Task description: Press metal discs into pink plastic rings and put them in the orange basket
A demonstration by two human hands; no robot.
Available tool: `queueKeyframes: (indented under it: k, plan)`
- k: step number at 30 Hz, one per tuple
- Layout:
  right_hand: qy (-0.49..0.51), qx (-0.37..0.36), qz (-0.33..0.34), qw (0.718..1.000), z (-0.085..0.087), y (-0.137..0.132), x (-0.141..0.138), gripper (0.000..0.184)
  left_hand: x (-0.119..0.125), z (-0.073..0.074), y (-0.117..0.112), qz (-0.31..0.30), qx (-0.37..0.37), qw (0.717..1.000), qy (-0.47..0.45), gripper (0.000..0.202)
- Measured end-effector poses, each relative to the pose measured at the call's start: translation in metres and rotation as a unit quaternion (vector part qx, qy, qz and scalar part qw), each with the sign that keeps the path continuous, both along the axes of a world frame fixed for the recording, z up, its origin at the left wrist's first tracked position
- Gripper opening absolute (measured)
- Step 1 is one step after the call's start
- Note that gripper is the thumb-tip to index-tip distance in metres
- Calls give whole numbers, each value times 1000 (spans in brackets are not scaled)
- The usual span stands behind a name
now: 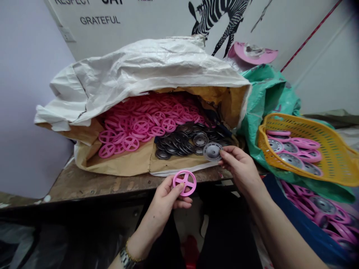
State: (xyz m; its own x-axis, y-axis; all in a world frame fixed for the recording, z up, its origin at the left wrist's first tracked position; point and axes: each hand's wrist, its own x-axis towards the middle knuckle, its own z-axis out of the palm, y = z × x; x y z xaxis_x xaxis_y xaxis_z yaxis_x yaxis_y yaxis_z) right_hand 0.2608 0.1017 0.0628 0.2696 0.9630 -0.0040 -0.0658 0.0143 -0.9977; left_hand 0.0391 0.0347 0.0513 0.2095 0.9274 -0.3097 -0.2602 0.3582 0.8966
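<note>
My left hand [171,194] pinches a pink spoked plastic wheel [188,178] between thumb and fingers, just in front of the table edge. Between the thumb and fingertips of my right hand [238,164] is a grey hubcap-like disc [212,152], held at the front lip of the bag. Behind it lies a heap of dark grey discs [179,140] inside the open white sack [134,74]. To their left and further back, many pink wheels [154,116] are piled in the same sack. The two held parts are apart from each other.
On the right, a yellow basket [333,145] holds several pink wheels with grey discs fitted. Below it a blue container [291,220] carries more of them. A green bag [260,89] stands beside the sack on the wooden table [92,186]. A pink visor [252,54] is behind.
</note>
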Motion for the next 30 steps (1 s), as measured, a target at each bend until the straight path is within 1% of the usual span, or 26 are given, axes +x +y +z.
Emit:
queueKeyframes:
  k: [3, 6, 9, 12, 16, 20, 22, 23, 25, 27, 30]
  plan:
    - [19, -34, 63, 997, -1, -20, -8, 45, 2, -2, 2, 5, -4, 1000, -7, 46]
    - [12, -47, 101, 994, -3, -37, -15, 42, 4, -3, 3, 4, -4, 1000, -8, 47]
    - [-11, -52, 137, 989, -8, -47, -21, 36, 6, -3, 1, -3, 1, 1000, -4, 47]
    - [-40, -53, 170, 983, -13, -53, -26, 34, 8, -3, -2, -12, 4, 1000, 0, 44]
    - [-107, -30, 179, 978, -19, -57, -32, 26, 10, -6, -5, -33, 16, 999, 16, 42]
    - [-202, 10, 144, 969, -23, -63, -39, 18, 10, -10, -6, -46, 27, 998, 33, 38]
    - [-224, 21, 122, 967, -24, -65, -41, 13, 9, -10, -7, -48, 24, 998, 36, 36]
    - [-225, 25, 112, 968, -25, -66, -41, 13, 9, -10, -7, -49, 22, 998, 36, 35]
    - [-208, 27, 111, 971, -26, -68, -42, 19, 8, -10, -8, -48, 23, 998, 32, 34]
    - [-179, 25, 139, 974, -26, -71, -42, 23, 8, -9, -9, -49, 26, 998, 26, 33]
    - [-143, 20, 199, 969, -26, -74, -42, 26, 8, -8, -11, -61, 32, 997, 21, 32]
